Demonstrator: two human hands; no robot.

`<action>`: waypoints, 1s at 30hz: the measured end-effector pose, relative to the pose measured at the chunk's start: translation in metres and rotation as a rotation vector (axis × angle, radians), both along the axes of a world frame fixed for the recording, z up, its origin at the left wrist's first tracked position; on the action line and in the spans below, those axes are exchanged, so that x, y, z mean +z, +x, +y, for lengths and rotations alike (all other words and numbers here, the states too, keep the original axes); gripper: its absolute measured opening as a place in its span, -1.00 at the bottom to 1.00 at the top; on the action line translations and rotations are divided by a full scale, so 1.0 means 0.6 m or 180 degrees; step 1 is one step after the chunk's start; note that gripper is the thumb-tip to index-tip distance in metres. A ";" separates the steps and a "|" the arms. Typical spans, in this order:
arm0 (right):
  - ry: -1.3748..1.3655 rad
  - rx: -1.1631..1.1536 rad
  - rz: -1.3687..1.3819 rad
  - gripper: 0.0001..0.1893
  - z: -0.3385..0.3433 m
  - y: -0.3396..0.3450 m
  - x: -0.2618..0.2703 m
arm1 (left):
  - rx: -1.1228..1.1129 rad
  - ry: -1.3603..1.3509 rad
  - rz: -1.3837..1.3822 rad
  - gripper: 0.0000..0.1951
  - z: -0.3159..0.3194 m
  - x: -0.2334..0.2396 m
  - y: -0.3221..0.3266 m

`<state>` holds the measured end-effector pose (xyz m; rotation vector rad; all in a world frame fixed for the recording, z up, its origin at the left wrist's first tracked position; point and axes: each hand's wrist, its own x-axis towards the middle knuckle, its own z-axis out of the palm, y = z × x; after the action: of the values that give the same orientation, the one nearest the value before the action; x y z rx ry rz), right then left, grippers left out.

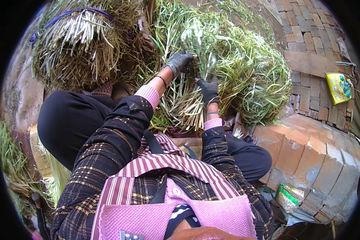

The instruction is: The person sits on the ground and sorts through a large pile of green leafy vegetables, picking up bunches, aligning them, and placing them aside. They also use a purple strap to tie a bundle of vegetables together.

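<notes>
My left hand [180,63], in a dark fingerless glove, is curled at the left side of a bunch of green grass-like stalks [206,60]. Motion blurs that bunch, and whether the left fingers grip anything is hidden. Lower and to the right, my right hand [209,87], in a black textured fingerless glove, closes around the bunch's lower stems. Beneath both hands lies a large heap of green leafy stalks [252,69]. Pale cut ends of stalks [189,112] point towards me, just left of my right wrist.
At upper left stands a thick bundle of stalks [78,45] tied with a purple strap [75,11]. Brick paving [309,39] and a brick ledge [300,150] lie to the right. A yellow packet [338,88] and a green-and-white packet [289,198] rest there. More grass [13,156] lies at left.
</notes>
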<state>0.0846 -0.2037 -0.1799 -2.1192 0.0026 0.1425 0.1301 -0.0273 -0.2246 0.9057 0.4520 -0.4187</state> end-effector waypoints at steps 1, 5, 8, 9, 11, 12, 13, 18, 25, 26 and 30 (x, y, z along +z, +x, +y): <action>-0.0346 0.0180 -0.0102 -0.45 0.004 -0.004 -0.007 | 0.0120 -0.0025 -0.0080 -0.82 -0.006 -0.010 0.000; 0.1119 -0.0322 0.0421 -0.47 0.007 -0.009 -0.033 | -0.0313 0.1360 -0.0086 -0.80 0.005 -0.095 0.018; 0.0883 -0.0787 0.0346 -0.58 -0.016 -0.006 -0.033 | -0.0115 0.2908 -0.1252 -0.84 0.026 -0.177 0.010; 0.0795 -0.0846 0.0193 -0.61 -0.025 -0.002 -0.028 | -0.0107 0.2837 -0.0956 -0.84 0.032 -0.196 0.007; 0.0986 -0.0982 0.0197 -0.67 -0.034 0.006 -0.018 | -0.0088 0.2485 -0.0130 -0.83 0.045 -0.217 -0.001; 0.1046 -0.0869 0.0112 -0.67 -0.032 0.009 -0.012 | -0.0031 0.2147 -0.0002 -0.82 0.049 -0.220 -0.005; 0.0985 -0.1030 0.0180 -0.67 -0.022 0.011 -0.009 | -0.0241 0.1956 0.0469 -0.74 0.050 -0.218 -0.006; -0.0548 0.0779 -0.0926 -0.50 0.109 -0.008 -0.030 | -0.0351 0.2148 0.0212 -0.64 0.055 -0.204 -0.011; -0.1264 0.1318 -0.0328 -0.41 0.173 -0.040 -0.039 | -0.0006 0.2440 0.0270 -0.69 0.161 -0.227 -0.024; -0.1267 0.1317 -0.0297 -0.44 0.174 -0.040 -0.039 | -0.0594 0.3173 0.0352 -0.68 0.167 -0.216 -0.028; -0.1332 0.1421 -0.0438 -0.58 0.194 -0.046 -0.040 | 0.0593 0.0457 0.0254 -0.75 0.140 -0.134 -0.062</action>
<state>0.0573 -0.0876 -0.2037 -2.5136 -0.5688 0.2788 0.0927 0.0570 -0.3048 0.9782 0.6405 -0.2548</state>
